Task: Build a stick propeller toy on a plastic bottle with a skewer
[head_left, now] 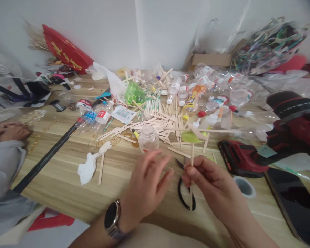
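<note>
My right hand pinches an upright wooden stick. At the stick's top are a yellow-green piece and crossing wooden strips. My left hand, with a watch on its wrist, is raised to the left of the stick, its fingers apart and slightly blurred; nothing shows held in them. A thin strand runs between the two hands. Black-handled scissors lie on the table behind the stick, partly covered by my right hand. A clear bottle stands just beyond my left fingertips.
Loose wooden sticks and plastic bottles cover the table's middle and back. On the right are a red-black power drill, a tape roll and a phone. Another person's hands rest at the far left beside a black strip.
</note>
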A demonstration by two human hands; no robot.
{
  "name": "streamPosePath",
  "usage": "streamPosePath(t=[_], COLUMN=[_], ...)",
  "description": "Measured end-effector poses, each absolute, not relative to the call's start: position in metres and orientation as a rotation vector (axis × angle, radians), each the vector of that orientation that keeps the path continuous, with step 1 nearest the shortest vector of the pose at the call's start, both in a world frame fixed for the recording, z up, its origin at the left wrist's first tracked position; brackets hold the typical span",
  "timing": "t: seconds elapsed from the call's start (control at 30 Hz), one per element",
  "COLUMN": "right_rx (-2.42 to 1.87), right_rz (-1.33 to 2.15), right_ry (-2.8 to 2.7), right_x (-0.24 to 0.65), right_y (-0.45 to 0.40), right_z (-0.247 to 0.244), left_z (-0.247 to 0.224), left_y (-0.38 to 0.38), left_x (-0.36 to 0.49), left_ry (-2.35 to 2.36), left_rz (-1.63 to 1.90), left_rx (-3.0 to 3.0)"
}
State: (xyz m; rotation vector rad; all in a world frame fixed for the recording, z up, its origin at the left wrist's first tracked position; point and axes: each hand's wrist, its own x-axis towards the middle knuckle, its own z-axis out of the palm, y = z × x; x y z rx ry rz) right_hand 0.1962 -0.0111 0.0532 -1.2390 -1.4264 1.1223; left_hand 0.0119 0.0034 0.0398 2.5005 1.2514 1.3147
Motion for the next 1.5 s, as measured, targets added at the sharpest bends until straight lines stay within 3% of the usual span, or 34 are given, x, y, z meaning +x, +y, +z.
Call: streamPosePath(t=[0.07,0.13,0.23,0.37,0.6,0.8,1.07,1.27,1.5], right_rx=[-1.236,-1.232,-1.196,-1.143,-1.095,-1.234,-1.334,-1.338,-1.342], right_rz=[1.168,1.174,1.200,1.222,1.164,1.185,1.136,1.122,1.130], right_ry=[-1.349,-1.274,-1.194,-1.107,-0.885,-0.978,-1.088,-1.099,-1.132], right_x=[0.198,0.199,0.199,0.205,0.221,0.224,0.221,0.219,0.217], right_y=[-0.010,-0.007,-0.004,-0.002,-0.004,-0.004,0.000,0.006,0.011], right_z=[0.054,0.054,0.052,0.050,0.061,0.038,0.015,0.014,0.014], left_z=[0.033,0.025,0.018,0.027,0.080,0.075,0.054,0.066,0.058], left_y=[0.016,0.037,0.070,0.091,0.079,0.055,0.034,0.046,0.083], left_x=[0.005,-0.002,-0.009,-0.019,-0.065,-0.080,-0.089,-0.071,-0.011], left_ry=[1.428,1.554,1.438,1.277,1.037,1.048,1.059,1.161,0.826], left_rz=[1.542,1.525,1.134,0.933,0.143,-0.305,-0.300,-0.008,0.126], left_rx=[2.326,2.100,1.843,1.810,2.084,2.016,2.133,2.320,2.096])
